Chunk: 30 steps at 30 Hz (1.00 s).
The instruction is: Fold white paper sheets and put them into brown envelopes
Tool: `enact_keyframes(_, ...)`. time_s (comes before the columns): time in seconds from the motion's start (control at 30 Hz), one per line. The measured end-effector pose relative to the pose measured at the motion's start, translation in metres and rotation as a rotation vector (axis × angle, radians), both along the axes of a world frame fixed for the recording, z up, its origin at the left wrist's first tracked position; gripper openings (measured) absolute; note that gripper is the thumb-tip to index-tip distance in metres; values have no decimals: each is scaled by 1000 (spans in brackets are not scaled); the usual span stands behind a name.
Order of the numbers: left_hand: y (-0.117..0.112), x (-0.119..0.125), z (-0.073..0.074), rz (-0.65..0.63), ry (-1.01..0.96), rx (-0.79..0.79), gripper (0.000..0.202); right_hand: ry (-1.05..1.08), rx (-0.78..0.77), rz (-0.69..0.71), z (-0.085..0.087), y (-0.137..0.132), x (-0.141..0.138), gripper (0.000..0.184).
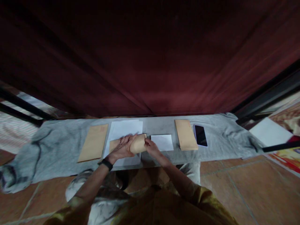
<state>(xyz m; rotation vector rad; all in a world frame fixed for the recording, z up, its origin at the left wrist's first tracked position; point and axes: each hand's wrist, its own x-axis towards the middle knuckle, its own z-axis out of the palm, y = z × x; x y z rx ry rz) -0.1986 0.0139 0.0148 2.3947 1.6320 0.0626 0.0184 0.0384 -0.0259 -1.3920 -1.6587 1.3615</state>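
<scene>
A brown paper envelope [138, 144] lies bowed upward between my two hands, over a stack of white paper sheets [126, 126]. My left hand [122, 149], with a dark band at the wrist, rests across its left part, fingers at the far edge and thumb at the near side. At the right end, my right hand [152, 147] pinches the envelope's edge with bent fingers. What is inside the envelope, if anything, is hidden. Just right of that hand lies a small white paper [162, 142].
A flat brown envelope [93, 142] lies at left on the grey cloth [58, 147] covering the narrow bench. More brown envelopes [186, 134] and a phone [201, 136] lie at right. Behind the bench hangs a dark red curtain [150, 68]. Tiled floor [236, 184] shows in front.
</scene>
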Motion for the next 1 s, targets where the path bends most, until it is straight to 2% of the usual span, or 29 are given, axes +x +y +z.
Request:
enact_keyframes(0.13,-1,-1,-1,-33,-38,77,121,78,-149,25,10,7,-3,15)
enact_keyframes(0.27,0,-1,3,-35,-43,63,120,140,-193,29,17,8,-8,10)
enact_keyframes(0.4,2,-1,4,-51,-57,57,118,94,-51,-42,15,0,8,12)
enact_keyframes(0.5,3,-1,4,-43,-58,52,121,-28,110,-159,14,-7,52,27)
enact_keyframes(0.57,3,-1,2,-36,-51,36,122,-315,282,-276,13,-12,89,38)
enact_keyframes(0.6,3,-1,1,-36,-47,27,123,-455,308,-323,13,-14,105,41)
enact_keyframes(0.67,4,-1,0,-42,-40,14,123,-665,262,-356,10,-18,127,49)
enact_keyframes(0.73,4,-2,-1,-53,-35,9,123,-784,203,-346,8,-19,135,56)
enact_keyframes(0.8,4,-2,-1,-67,-34,8,124,-853,171,-335,5,-19,131,59)
enact_keyframes(1.0,2,1,6,-67,-18,-27,126,-914,142,-412,3,-8,113,58)
